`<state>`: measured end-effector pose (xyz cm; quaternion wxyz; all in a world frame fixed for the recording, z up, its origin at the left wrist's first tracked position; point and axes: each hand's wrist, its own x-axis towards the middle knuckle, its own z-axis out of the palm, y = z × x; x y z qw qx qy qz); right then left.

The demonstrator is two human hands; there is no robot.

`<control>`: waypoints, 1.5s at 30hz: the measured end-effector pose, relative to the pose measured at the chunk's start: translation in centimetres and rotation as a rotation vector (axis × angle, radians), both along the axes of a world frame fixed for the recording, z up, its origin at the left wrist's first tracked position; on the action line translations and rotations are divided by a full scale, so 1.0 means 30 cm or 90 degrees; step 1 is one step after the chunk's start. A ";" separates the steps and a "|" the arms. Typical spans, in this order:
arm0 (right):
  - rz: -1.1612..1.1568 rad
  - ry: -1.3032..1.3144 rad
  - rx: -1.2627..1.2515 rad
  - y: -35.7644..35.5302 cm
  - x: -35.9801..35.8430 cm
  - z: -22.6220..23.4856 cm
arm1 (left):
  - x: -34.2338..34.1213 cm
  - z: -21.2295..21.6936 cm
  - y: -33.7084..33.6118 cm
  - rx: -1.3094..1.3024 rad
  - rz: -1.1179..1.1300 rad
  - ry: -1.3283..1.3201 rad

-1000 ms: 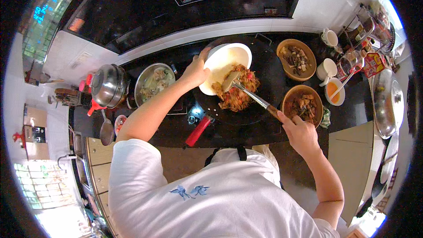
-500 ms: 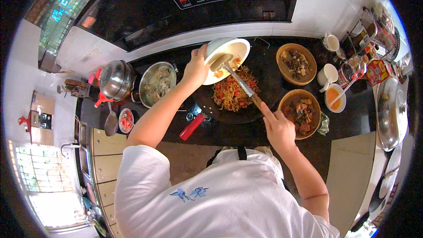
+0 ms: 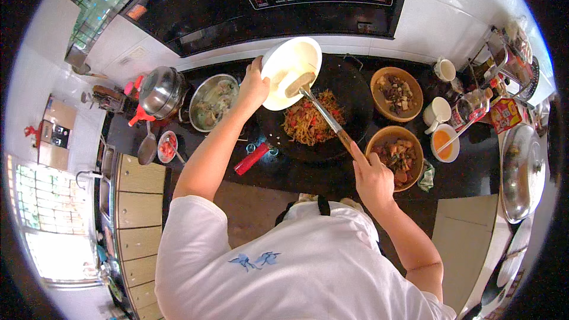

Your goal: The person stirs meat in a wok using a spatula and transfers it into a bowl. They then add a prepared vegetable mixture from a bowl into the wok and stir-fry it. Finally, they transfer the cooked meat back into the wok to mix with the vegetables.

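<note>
My left hand (image 3: pixel 253 87) grips the rim of a white bowl (image 3: pixel 290 71), tilted over the black wok (image 3: pixel 349 95). The bowl looks empty inside. My right hand (image 3: pixel 372 178) holds the wooden handle of a metal spatula (image 3: pixel 317 106), whose blade rests against the bowl's lower inside. The wok holds stir-fried strips (image 3: pixel 308 123) of yellow, red and green food. The wok's red handle (image 3: pixel 251 159) points toward me.
A metal bowl of food (image 3: pixel 212 102) and a lidded steel pot (image 3: pixel 161 90) stand to the left. Two brown bowls of cooked food (image 3: pixel 396 90) (image 3: pixel 397 157) sit right of the wok, with white cups (image 3: pixel 438 110), an orange sauce bowl (image 3: pixel 444 142) and a steel lid (image 3: pixel 515 172).
The bowl has stayed tilted over the wok. The spatula has moved from the food in the wok up into the bowl, its blade now against the bowl's inside.
</note>
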<state>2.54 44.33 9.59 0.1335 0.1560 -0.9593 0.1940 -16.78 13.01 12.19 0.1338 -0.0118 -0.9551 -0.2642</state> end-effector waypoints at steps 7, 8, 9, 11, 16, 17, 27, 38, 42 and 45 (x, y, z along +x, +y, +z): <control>0.016 -0.030 0.053 0.030 0.043 -0.020 | 0.056 0.017 -0.003 -0.020 0.004 0.017; 0.003 -0.075 0.075 0.055 0.066 -0.007 | 0.059 0.019 -0.005 -0.019 0.019 -0.008; 0.003 -0.068 0.073 0.072 0.072 -0.011 | 0.060 0.016 -0.011 -0.017 0.023 -0.002; 0.001 -0.054 0.068 0.091 0.081 -0.020 | 0.059 0.005 -0.032 -0.013 0.032 0.009; 0.002 0.035 0.023 -0.009 0.067 -0.037 | 0.055 -0.005 -0.050 0.013 0.034 0.017; -0.002 0.037 0.036 -0.034 0.053 -0.040 | 0.049 -0.012 -0.062 0.016 0.035 0.017; -0.071 -0.035 0.116 0.081 0.142 -0.013 | 0.046 -0.070 -0.157 0.131 0.061 0.016; -0.078 -0.116 -0.019 -0.006 0.157 -0.060 | 0.202 -0.002 -0.258 0.570 0.121 -0.181; -0.157 -0.117 0.005 -0.053 0.003 -0.127 | 0.214 -0.007 -0.292 0.577 0.119 -0.195; -0.157 -0.121 -0.037 -0.070 0.022 -0.052 | 0.235 -0.025 -0.315 0.565 0.126 -0.187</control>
